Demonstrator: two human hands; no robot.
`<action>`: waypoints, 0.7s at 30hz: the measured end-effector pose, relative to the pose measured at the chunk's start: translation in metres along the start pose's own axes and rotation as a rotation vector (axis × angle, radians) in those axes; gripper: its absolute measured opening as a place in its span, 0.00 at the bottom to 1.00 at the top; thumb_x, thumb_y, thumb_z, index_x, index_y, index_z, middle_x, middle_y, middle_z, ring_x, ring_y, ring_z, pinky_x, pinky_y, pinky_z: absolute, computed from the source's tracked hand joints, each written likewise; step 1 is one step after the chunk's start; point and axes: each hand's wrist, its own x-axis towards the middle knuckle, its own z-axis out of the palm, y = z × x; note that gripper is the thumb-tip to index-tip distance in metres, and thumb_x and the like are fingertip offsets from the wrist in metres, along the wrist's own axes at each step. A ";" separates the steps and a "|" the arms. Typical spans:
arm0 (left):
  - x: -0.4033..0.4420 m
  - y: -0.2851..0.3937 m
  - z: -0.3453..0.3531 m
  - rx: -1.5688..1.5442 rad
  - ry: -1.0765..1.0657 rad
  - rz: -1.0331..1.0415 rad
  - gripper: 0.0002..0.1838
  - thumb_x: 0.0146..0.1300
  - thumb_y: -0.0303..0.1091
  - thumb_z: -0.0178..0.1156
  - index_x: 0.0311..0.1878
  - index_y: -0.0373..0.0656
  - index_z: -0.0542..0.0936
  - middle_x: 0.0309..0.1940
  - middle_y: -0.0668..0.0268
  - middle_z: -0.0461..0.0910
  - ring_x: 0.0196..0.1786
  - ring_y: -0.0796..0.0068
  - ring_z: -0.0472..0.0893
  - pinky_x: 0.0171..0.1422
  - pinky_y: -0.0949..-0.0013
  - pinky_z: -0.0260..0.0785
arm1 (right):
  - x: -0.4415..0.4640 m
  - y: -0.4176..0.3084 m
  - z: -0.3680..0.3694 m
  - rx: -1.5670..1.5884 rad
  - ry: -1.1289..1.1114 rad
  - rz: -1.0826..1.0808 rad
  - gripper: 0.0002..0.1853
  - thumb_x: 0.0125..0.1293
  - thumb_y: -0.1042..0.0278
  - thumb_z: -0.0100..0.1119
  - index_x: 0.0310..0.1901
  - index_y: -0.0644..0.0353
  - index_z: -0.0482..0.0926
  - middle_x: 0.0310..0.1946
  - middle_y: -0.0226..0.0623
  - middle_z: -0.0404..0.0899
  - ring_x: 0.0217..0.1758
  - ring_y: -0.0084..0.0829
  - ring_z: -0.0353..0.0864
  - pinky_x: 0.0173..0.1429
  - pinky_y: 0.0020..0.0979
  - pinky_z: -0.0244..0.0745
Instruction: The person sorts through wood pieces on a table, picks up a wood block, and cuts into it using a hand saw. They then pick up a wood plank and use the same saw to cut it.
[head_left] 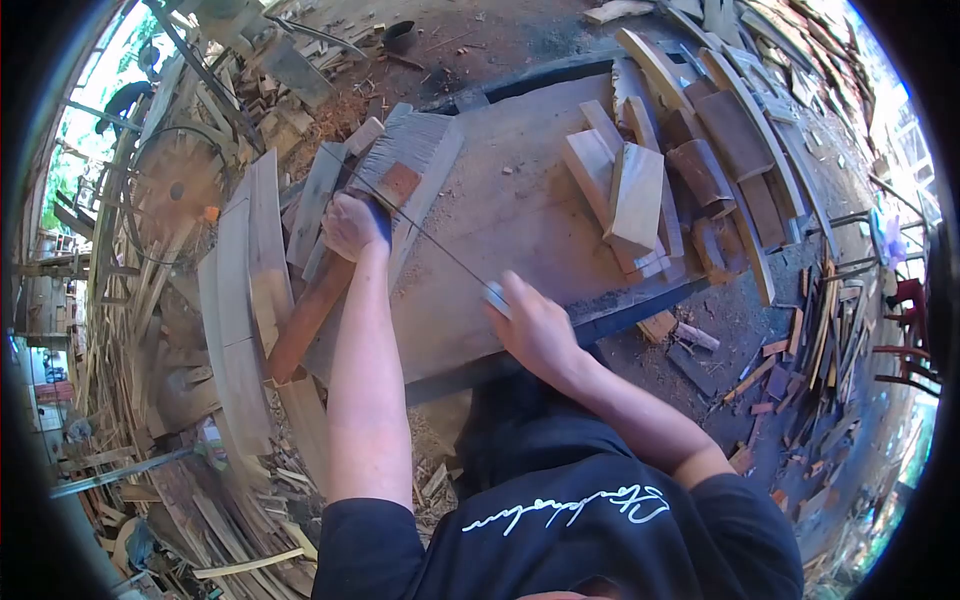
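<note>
My left hand (355, 228) is closed over a reddish-brown length of wood (315, 318), pressing it down at the left side of the workbench (490, 220). The wood's end (398, 184) pokes out beyond the hand. My right hand (535, 328) grips the pale handle of a handsaw (445, 248), whose long thin blade shows edge-on. That blade runs up and left across the wood, close to my left hand. Whether it has cut into the wood cannot be made out. Under the wood lies a grey board (412, 140).
Cut blocks (635, 195) and curved dark pieces (735, 130) are piled on the bench's right. Curved planks (235, 320) lean at its left. A large circular blade (178, 188) stands further left. Scrap wood (780, 390) litters the ground.
</note>
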 end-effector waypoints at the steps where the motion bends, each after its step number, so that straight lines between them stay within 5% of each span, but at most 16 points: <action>1: -0.002 -0.001 0.001 0.000 0.006 0.003 0.20 0.71 0.43 0.45 0.43 0.44 0.85 0.46 0.59 0.85 0.54 0.59 0.81 0.58 0.52 0.69 | 0.025 0.000 0.018 0.019 0.020 -0.043 0.14 0.67 0.64 0.59 0.46 0.60 0.66 0.31 0.53 0.79 0.34 0.54 0.82 0.35 0.49 0.78; 4: -0.003 0.003 -0.012 -0.091 -0.062 -0.001 0.19 0.71 0.41 0.45 0.43 0.44 0.85 0.46 0.60 0.85 0.53 0.57 0.81 0.58 0.53 0.70 | 0.078 -0.014 0.045 0.012 0.015 -0.063 0.15 0.67 0.64 0.59 0.47 0.60 0.66 0.31 0.53 0.79 0.34 0.54 0.82 0.35 0.49 0.78; 6: -0.019 0.009 -0.016 0.053 0.169 0.089 0.17 0.71 0.40 0.46 0.42 0.44 0.85 0.46 0.59 0.85 0.52 0.56 0.82 0.56 0.54 0.71 | 0.075 -0.016 0.042 -0.029 -0.029 -0.011 0.15 0.67 0.64 0.59 0.48 0.60 0.67 0.31 0.53 0.79 0.34 0.54 0.82 0.36 0.48 0.78; 10: -0.005 0.010 -0.010 -0.027 0.046 -0.024 0.17 0.70 0.40 0.46 0.40 0.44 0.84 0.44 0.60 0.85 0.51 0.58 0.82 0.55 0.54 0.71 | -0.006 0.001 0.002 -0.016 0.013 -0.031 0.15 0.67 0.64 0.60 0.48 0.59 0.67 0.31 0.51 0.78 0.32 0.54 0.82 0.35 0.49 0.78; 17: -0.009 0.008 -0.015 0.043 0.060 0.083 0.18 0.71 0.40 0.44 0.40 0.44 0.83 0.45 0.63 0.84 0.53 0.60 0.81 0.54 0.53 0.70 | 0.080 -0.023 0.054 -0.037 -0.035 0.074 0.15 0.65 0.65 0.61 0.44 0.60 0.66 0.31 0.52 0.78 0.36 0.57 0.81 0.37 0.50 0.76; 21: -0.004 0.011 -0.020 0.029 0.044 0.060 0.17 0.71 0.39 0.44 0.41 0.45 0.83 0.46 0.63 0.84 0.54 0.61 0.80 0.54 0.53 0.70 | 0.043 -0.012 0.039 -0.043 0.011 -0.018 0.14 0.67 0.64 0.59 0.47 0.61 0.67 0.31 0.52 0.79 0.33 0.54 0.82 0.33 0.49 0.78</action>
